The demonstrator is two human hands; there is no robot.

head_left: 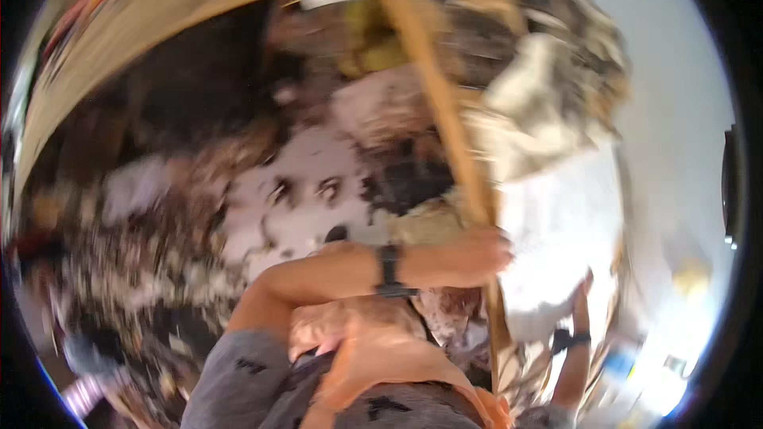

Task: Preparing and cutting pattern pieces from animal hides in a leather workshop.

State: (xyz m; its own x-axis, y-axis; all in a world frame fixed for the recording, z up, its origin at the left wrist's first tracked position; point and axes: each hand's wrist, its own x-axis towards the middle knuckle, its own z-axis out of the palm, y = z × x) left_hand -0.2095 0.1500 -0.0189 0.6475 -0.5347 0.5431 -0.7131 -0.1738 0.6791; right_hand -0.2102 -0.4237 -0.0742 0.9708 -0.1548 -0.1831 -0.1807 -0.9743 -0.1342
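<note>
My left forearm, with a dark wristband, crosses in front of me. My left hand is at a long wooden rail, beside the left edge of a large white sheet. Its fingers look curled, but blur hides what they hold. Further right, my right hand, also with a dark band at the wrist, is over the lower part of the sheet. A finger or thumb there points away from me, stretched out; the other fingers are smeared.
Beyond the sheet lies a heap of crumpled white, brown and grey pieces. Scattered scraps cover the area left of the rail, around a pale patch. At the lower left edge another person shows blurred. A pale wall bounds the right.
</note>
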